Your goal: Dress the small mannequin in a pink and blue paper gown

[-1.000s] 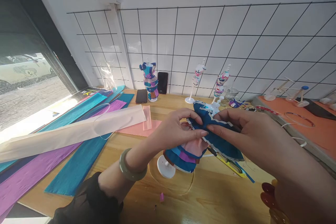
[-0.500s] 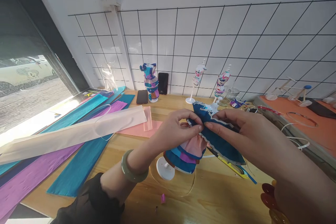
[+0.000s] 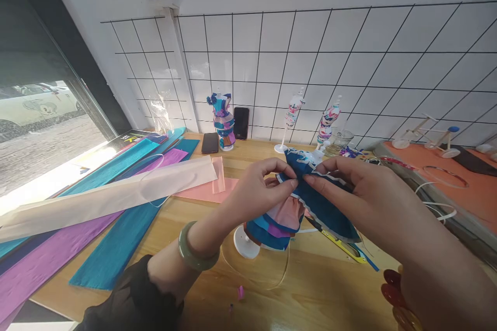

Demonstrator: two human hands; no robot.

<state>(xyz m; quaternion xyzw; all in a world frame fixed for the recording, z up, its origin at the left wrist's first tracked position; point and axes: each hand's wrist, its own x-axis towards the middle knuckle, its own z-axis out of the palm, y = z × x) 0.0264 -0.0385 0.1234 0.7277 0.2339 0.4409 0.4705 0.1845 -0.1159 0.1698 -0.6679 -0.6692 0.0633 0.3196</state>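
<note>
The largest thing is the white wall (image 3: pixel 272 64) with its grid of dark lines, and below it stands the wooden table (image 3: pixel 322 295). On the left part of the table, long strips of paper lie crossing one another; the cream strip (image 3: pixel 112 199) is over the purple and the teal ones. The right hand (image 3: pixel 359 183) pinches a dark blue piece (image 3: pixel 330 212) with white edge between thumb and fingers. The left hand (image 3: pixel 267 181) also pinches this piece, its thumb and forefinger just beside the right thumb. The piece is over the upper part of a small dress form (image 3: pixel 269 230), which is tilted above the table, its layered skirt showing below (whether its base touches the wood, I cannot tell). Near the right hand lies a yellow cutter (image 3: pixel 345 247). The smallest is a pink scrap (image 3: pixel 240 292), nearer to the viewer.
</note>
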